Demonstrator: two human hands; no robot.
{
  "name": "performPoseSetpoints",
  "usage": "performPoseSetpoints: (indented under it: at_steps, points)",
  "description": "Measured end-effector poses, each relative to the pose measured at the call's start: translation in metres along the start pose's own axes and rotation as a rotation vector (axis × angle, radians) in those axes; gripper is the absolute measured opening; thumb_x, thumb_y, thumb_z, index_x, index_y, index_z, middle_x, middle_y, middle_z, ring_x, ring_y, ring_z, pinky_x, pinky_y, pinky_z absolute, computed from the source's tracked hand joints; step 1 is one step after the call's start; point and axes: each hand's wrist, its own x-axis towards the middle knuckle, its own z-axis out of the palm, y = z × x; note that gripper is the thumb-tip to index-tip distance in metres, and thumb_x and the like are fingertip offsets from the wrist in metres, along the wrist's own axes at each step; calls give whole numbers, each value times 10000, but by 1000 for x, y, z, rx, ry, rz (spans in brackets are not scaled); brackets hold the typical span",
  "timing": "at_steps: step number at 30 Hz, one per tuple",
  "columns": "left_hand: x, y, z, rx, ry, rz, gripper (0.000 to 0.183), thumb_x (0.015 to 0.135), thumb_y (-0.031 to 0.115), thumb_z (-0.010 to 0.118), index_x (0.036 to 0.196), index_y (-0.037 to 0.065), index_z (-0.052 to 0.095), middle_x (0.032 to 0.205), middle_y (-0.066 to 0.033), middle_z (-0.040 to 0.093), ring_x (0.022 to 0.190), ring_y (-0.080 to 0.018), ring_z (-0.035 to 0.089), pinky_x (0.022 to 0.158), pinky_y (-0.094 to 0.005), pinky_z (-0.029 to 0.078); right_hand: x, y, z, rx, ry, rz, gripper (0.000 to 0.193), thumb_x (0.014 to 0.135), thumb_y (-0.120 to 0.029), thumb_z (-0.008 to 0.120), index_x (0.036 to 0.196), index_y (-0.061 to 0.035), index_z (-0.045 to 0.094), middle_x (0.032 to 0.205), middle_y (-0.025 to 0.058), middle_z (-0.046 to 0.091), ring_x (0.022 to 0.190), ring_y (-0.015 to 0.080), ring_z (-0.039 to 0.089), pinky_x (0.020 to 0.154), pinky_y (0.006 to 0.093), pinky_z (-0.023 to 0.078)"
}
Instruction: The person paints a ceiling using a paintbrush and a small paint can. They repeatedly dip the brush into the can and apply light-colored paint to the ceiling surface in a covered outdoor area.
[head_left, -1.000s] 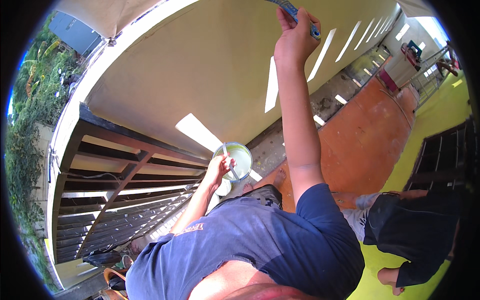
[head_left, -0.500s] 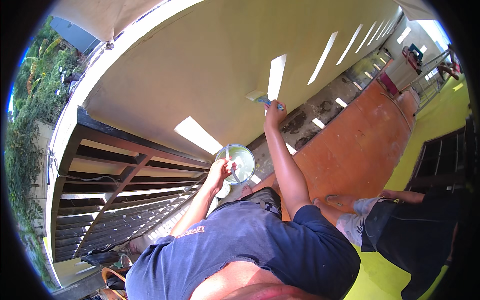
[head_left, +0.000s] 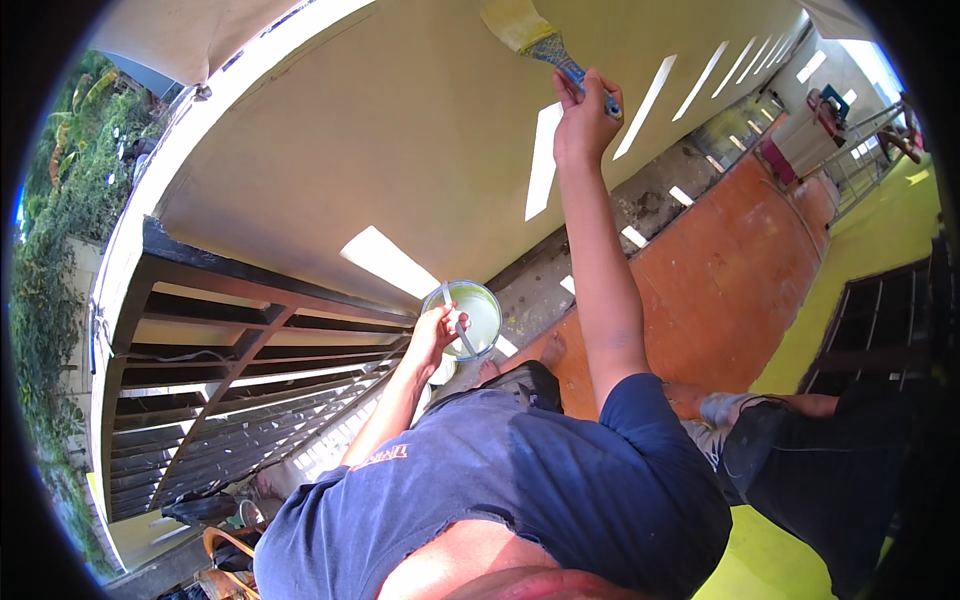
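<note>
My right hand (head_left: 588,115) is raised high in front of the wall (head_left: 330,160), fingers closed round the handle of a paintbrush (head_left: 560,55). The brush has a blue, speckled handle and wide bristles coated pale yellow; they are at the wall, though I cannot tell whether they touch it. Lower down, my left hand (head_left: 435,335) grips the strap-like handle of a round paint bucket (head_left: 485,318). Pale, whitish-green paint shows inside the bucket, which hangs beside the foot of the wall.
A dark slatted metal grille (head_left: 200,350) stands at my left. Orange flooring (head_left: 715,285) stretches along the wall to the right, with a metal ladder (head_left: 860,165) farther off. Another person in dark clothing (head_left: 810,470) stands close on my right.
My right hand has moved up and a little right with the paintbrush, which now appears larger. My left hand and the bucket have shifted only slightly.
</note>
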Motion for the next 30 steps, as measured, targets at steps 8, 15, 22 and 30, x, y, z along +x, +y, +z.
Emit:
performPoseSetpoints:
  at_steps: [8, 15, 22, 30]
  points:
    - [7, 0, 6, 11, -3, 27, 430, 948, 324, 556, 1223, -3, 513, 973, -89, 656, 926, -205, 645, 929, -357, 455, -52, 97, -191, -464, 286, 192, 122, 912, -27, 564, 977, 54, 499, 927, 176, 594, 794, 291, 684, 771, 394, 623]
    - [15, 2, 11, 11, -19, 39, 473, 940, 332, 572, 1252, -16, 503, 958, -89, 673, 888, -173, 663, 860, -331, 494, -17, 53, -98, -325, 237, 183, 110, 895, -4, 558, 948, 51, 479, 914, 180, 584, 766, 277, 670, 769, 372, 624]
    - [13, 3, 13, 13, -38, 21, 474, 933, 330, 571, 1245, -17, 489, 982, -108, 639, 921, -212, 641, 941, -382, 457, 24, -25, 22, 71, -93, -84, 154, 930, -32, 555, 1000, 2, 423, 937, 188, 587, 815, 311, 668, 820, 402, 604]
    - [10, -4, 2, 7, -9, -6, 447, 943, 327, 571, 1227, -12, 500, 970, -98, 646, 926, -208, 636, 968, -394, 444, -29, 81, -145, -97, 130, 173, 188, 963, -113, 583, 1064, 5, 477, 1011, 218, 618, 906, 343, 680, 862, 414, 586]
